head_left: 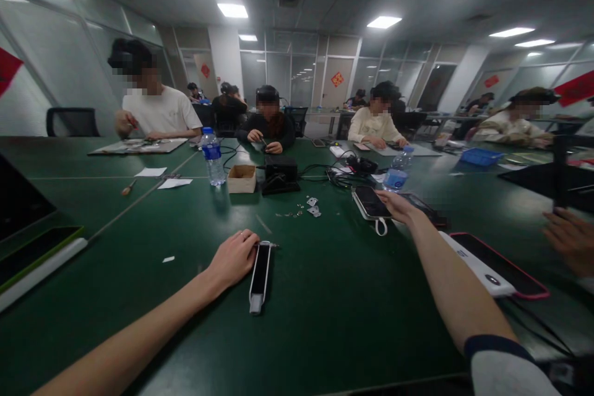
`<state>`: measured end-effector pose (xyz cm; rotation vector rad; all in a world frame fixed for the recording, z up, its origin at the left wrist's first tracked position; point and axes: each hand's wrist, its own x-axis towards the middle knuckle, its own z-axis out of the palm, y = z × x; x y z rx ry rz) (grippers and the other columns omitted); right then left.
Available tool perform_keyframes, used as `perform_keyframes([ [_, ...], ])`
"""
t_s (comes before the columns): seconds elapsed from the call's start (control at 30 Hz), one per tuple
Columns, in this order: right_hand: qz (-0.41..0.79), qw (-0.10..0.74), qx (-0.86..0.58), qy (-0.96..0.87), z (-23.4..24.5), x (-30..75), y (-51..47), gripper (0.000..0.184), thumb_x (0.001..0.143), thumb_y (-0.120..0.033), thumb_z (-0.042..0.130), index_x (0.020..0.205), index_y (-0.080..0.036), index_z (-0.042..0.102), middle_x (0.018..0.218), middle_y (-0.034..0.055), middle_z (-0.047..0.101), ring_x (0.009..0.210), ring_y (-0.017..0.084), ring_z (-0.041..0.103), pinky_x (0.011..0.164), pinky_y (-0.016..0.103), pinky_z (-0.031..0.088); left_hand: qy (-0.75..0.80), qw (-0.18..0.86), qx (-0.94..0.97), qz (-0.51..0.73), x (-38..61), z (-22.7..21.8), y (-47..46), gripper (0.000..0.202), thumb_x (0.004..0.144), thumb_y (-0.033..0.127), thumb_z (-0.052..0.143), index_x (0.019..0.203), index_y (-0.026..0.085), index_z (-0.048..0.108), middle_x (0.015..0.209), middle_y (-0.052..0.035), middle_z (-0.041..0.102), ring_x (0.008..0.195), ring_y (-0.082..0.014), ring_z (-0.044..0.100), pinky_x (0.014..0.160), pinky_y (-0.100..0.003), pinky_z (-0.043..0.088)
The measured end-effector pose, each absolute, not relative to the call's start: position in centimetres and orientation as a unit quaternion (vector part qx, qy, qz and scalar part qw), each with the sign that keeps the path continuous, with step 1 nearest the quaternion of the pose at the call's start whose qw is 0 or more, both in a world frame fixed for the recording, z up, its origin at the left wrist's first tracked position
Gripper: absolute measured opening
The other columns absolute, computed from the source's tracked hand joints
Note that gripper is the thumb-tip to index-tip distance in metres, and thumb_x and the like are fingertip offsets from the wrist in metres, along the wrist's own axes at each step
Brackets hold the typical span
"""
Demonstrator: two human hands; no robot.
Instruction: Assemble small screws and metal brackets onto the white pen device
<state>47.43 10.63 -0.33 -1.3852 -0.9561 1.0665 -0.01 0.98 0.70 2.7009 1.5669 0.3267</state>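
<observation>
The person's left hand is bent with the fingers close together, and it holds the upper end of a long, narrow white frame with a dark middle, which is on the dark green table in front of the person. A thin metal rod sticks out at the right side of this upper end. The right hand is stretched forward and touches the right edge of a black-screened phone, under which a white flat block with a strap loop shows; I cannot tell if the fingers close around them. Between the two hands, but farther away, lie several small silver metal pieces. Behind these pieces stand an open light-brown box and, just beside it, a black device. A clear bottle with a blue label is to the left of the box. Near the right forearm, a white power bank lies beside a pink-rimmed phone. At the right edge appears another person's hand, and across the table other people sit.
</observation>
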Motion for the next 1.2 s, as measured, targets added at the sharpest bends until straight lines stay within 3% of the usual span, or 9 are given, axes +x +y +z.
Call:
perform_keyframes([
  [0.13,0.557,0.480,-0.527,-0.426,0.3,47.8,10.1,0.031,0.075,-0.008,0.046,0.102,-0.013,0.062,0.087,0.0086,0.071,0.075,0.018,0.068,0.072,0.030,0.055,0.495,0.006,0.862,0.108,-0.2,0.5,1.2,0.021,0.090,0.018,0.042,0.102,0.018,0.059,0.106,-0.0073,0.059,0.094,-0.0197,0.056,0.082,-0.032,0.047],
  [0.33,0.584,0.447,-0.489,-0.468,0.3,48.1,9.5,0.053,0.064,-0.006,0.048,0.114,-0.023,0.057,0.098,0.0010,0.071,0.080,0.019,0.068,0.074,0.033,0.056,0.484,0.001,0.868,0.110,-0.3,0.3,1.3,0.024,0.090,0.018,0.039,0.103,0.017,0.059,0.106,-0.0084,0.059,0.096,-0.0215,0.056,0.086,-0.034,0.047],
  [0.5,0.592,0.442,-0.489,-0.464,0.2,48.3,9.5,0.061,0.061,-0.005,0.048,0.119,-0.023,0.053,0.101,0.0020,0.070,0.078,0.020,0.068,0.070,0.034,0.057,0.489,-0.001,0.867,0.098,-0.1,0.5,1.2,0.024,0.091,0.019,0.038,0.104,0.017,0.058,0.106,-0.0084,0.058,0.095,-0.0213,0.056,0.084,-0.034,0.047],
  [1.2,0.587,0.446,-0.495,-0.460,-0.4,48.7,9.9,0.060,0.062,-0.005,0.051,0.119,-0.023,0.053,0.099,0.0005,0.071,0.072,0.016,0.068,0.065,0.029,0.056,0.479,0.017,0.870,0.117,-0.4,0.8,0.6,0.027,0.090,0.021,0.032,0.100,0.016,0.056,0.103,-0.0094,0.058,0.092,-0.0221,0.054,0.084,-0.037,0.047],
])
